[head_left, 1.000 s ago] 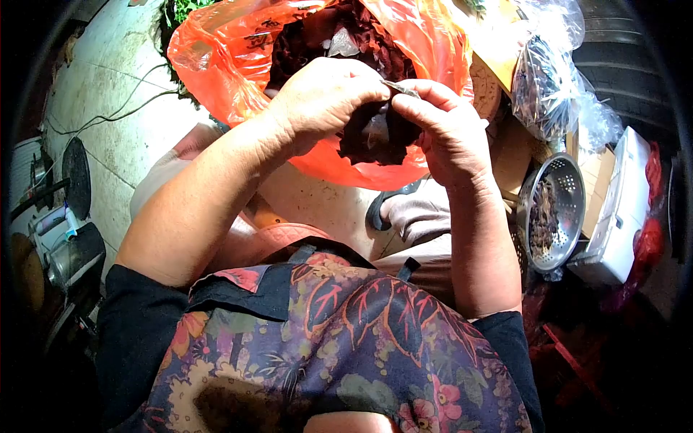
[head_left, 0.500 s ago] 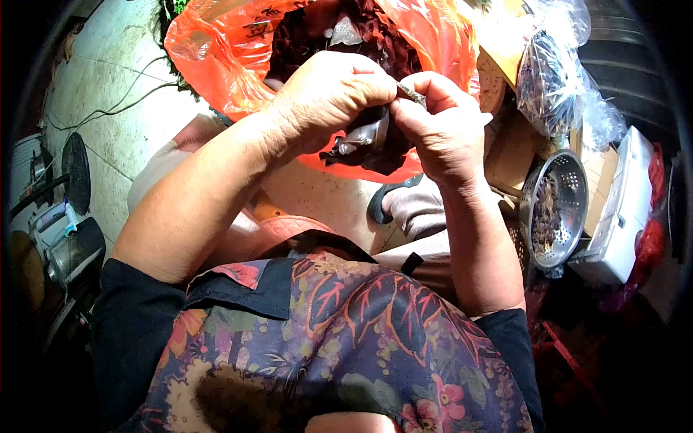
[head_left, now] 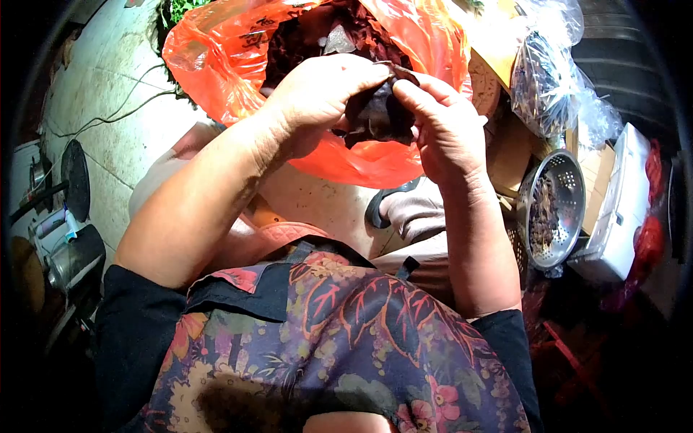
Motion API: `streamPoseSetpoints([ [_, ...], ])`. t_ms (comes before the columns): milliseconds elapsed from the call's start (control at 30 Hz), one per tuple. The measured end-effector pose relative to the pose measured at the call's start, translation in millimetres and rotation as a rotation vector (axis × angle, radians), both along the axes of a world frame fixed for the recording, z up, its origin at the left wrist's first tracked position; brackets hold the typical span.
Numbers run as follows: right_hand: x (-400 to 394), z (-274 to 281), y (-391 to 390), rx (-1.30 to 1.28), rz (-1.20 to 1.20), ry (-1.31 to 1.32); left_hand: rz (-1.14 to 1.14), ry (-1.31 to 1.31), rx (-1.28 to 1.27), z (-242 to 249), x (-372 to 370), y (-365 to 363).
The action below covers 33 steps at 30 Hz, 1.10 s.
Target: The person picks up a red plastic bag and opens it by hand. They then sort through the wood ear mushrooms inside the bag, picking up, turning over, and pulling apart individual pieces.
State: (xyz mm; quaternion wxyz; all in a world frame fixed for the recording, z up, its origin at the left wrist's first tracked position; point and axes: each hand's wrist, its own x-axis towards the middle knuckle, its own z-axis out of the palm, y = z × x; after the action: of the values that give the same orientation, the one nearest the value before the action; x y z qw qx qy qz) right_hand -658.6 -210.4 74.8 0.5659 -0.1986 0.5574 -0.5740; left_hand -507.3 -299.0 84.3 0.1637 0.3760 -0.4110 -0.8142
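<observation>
My left hand (head_left: 317,90) and my right hand (head_left: 449,133) meet over an open red plastic bag (head_left: 216,68). Between them they pinch a dark, glossy, floppy piece of wood ear mushroom (head_left: 382,112) by its upper edge, and it hangs down below my fingers. Thumb and fingers of each hand are closed on it. Inside the bag lies a heap of dark brown-red wood ear mushrooms (head_left: 296,50), partly hidden behind my left hand. A pale greyish piece (head_left: 338,40) rests on that heap.
A metal colander (head_left: 574,216) with dried brown strands stands at the right, beside a white foam box (head_left: 624,202). Behind it is a clear plastic bag (head_left: 545,86) of dark contents. Thin cables (head_left: 119,108) cross the tiled floor. Pots and a lid (head_left: 75,180) sit at the left.
The mushroom piece has been spread wider between my hands, and more of its dark surface shows. My fingers have shifted slightly upward along its edge.
</observation>
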Motion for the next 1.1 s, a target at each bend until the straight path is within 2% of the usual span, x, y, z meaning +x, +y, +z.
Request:
streamPoseSetpoints([
  [33,-1.3,-0.1,0.6,0.0,-0.003,0.0,-0.007,-0.124,-0.051,2.2,-0.1,1.4],
  [100,-2.0,5.3,-0.7,0.025,-0.031,0.057,-0.057,-0.067,0.028,-5.3,3.6,-0.8],
  [167,-3.3,2.3,-0.8,0.018,-0.029,0.056,-0.147,-0.028,-0.097,-12.4,4.3,0.7],
  [300,-2.6,0.4,-0.1,-0.003,-0.042,0.021,0.006,0.061,-0.006,-11.8,1.8,5.0],
  [567,3.6,0.5,-3.8,-0.101,-0.221,-0.207,0.21,0.212,0.155,-12.6,-5.7,12.4],
  [800,8.9,3.2,-3.9,-0.172,-0.277,-0.235,0.204,0.267,0.205,-17.1,-6.0,12.6],
  [967,13.3,5.4,-4.1,-0.194,-0.35,-0.246,0.292,0.313,0.24,-10.6,-10.7,16.9],
  [1100,7.4,1.6,-2.6,-0.225,-0.295,-0.273,0.352,0.298,0.229,-12.5,-8.0,14.6],
])
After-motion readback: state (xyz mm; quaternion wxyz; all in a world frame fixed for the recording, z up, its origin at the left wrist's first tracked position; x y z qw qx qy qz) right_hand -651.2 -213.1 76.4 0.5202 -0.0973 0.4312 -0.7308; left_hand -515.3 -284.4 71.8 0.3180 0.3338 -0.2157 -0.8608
